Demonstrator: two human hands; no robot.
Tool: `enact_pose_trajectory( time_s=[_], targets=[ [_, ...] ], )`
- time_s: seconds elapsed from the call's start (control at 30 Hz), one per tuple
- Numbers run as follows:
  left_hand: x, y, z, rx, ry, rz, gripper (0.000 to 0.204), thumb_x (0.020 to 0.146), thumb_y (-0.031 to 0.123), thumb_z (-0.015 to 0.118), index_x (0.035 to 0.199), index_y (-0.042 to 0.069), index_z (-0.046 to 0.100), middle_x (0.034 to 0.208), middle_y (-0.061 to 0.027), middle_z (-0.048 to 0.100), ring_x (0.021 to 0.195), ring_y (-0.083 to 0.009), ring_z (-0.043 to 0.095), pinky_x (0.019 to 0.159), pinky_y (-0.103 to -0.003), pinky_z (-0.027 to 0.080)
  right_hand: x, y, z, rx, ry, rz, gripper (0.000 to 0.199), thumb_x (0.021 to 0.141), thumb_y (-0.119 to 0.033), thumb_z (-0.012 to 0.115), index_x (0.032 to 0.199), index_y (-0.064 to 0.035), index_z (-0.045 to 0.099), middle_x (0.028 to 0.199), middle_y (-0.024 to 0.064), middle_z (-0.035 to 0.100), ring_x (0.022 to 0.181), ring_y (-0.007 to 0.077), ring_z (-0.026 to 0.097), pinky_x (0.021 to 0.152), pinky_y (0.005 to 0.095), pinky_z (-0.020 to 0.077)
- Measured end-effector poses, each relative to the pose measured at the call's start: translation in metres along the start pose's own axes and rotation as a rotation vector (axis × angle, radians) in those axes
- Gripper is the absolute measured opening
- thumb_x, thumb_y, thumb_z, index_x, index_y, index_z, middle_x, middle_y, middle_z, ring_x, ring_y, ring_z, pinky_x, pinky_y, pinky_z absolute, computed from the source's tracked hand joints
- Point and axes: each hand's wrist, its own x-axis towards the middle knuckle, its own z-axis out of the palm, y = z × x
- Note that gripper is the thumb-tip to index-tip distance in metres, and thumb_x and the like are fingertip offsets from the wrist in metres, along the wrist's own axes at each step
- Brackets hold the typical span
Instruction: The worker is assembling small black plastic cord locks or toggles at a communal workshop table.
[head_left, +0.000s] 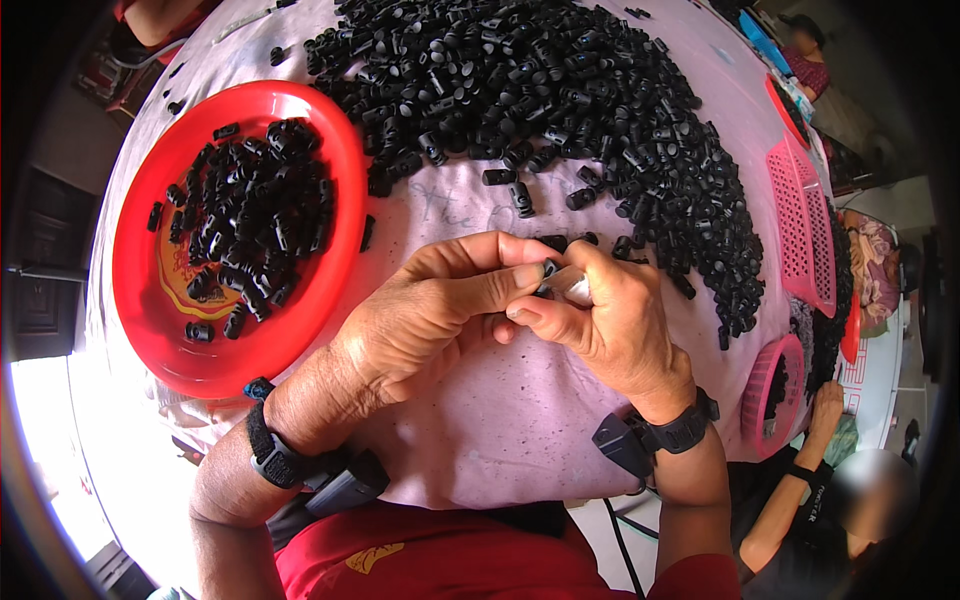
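Your left hand (pixel 415 310) pinches a black piece (pixel 548 268) above the cloth (pixel 480 430); your right hand (pixel 632 315) seems closed on a pale bit (pixel 578 290), partly hidden. You're likely working the piece; next needs a steady pinch.

The person wears a deep red shirt (pixel 450 565), a small yellow emblem (pixel 374 557) printed on its front; a matching red sleeve (pixel 697 578) ends above the right elbow. Both hands are bare. Behind the left hand (pixel 425 310), a black fabric-like strap (pixel 262 435) circles the wrist, with a grey buckle (pixel 277 466), a dark bluish tip (pixel 259 389) and a blocky black module (pixel 349 484). Behind the right hand (pixel 630 325), a black band (pixel 682 431) carries an angular, dark grey-black module (pixel 622 446) with flat facets.
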Motion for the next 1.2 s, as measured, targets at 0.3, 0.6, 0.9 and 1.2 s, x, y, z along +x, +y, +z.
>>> enact_pose_trajectory(
  time_s=[0.3, 0.6, 0.9, 1.2],
  targets=[
    [0.002, 0.000, 0.003, -0.052, 0.060, -0.022, 0.026, 0.092, 0.013, 0.058, 0.115, 0.001, 0.057, 0.102, -0.0067, 0.064, 0.086, -0.0118, 0.061, 0.077, -0.026, 0.050, -0.001, -0.005, -0.002, 0.087, 0.037, 0.010, 0.046, 0.075, -0.046, 0.076, 0.075, -0.0045, 0.057, 0.058, 0.0083, 0.063, 0.054, 0.0196, 0.066, 0.046, 0.0309, 0.0499],
    [0.000, 0.003, 0.005, 0.015, 0.008, -0.051, 0.026, 0.093, 0.018, 0.059, 0.116, 0.005, 0.058, 0.099, 0.0017, 0.062, 0.083, -0.0038, 0.055, 0.073, -0.019, 0.045, 0.002, -0.002, -0.005, -0.005, 0.045, -0.013, 0.051, 0.069, -0.050, 0.079, 0.074, -0.0044, 0.056, 0.057, 0.0094, 0.060, 0.052, 0.0204, 0.065, 0.046, 0.0311, 0.0492],
    [0.000, 0.003, 0.005, -0.021, 0.058, -0.058, 0.026, 0.094, 0.017, 0.059, 0.116, 0.004, 0.056, 0.096, 0.0009, 0.061, 0.080, -0.0053, 0.054, 0.070, -0.019, 0.044, 0.003, -0.003, -0.003, 0.053, 0.070, -0.111, 0.040, 0.078, -0.037, 0.077, 0.077, -0.0034, 0.055, 0.059, 0.0072, 0.061, 0.054, 0.0158, 0.065, 0.045, 0.0289, 0.0480],
    [0.001, 0.006, -0.002, -0.074, 0.014, -0.045, 0.020, 0.094, 0.019, 0.058, 0.107, 0.004, 0.056, 0.087, -0.0022, 0.059, 0.074, -0.0100, 0.052, 0.066, -0.024, 0.044, 0.003, -0.002, 0.000, 0.452, 0.126, -0.154, 0.021, 0.087, -0.003, 0.062, 0.106, 0.0027, 0.056, 0.083, 0.0079, 0.068, 0.074, 0.0111, 0.068, 0.064, 0.0212, 0.0533]
  ],
)
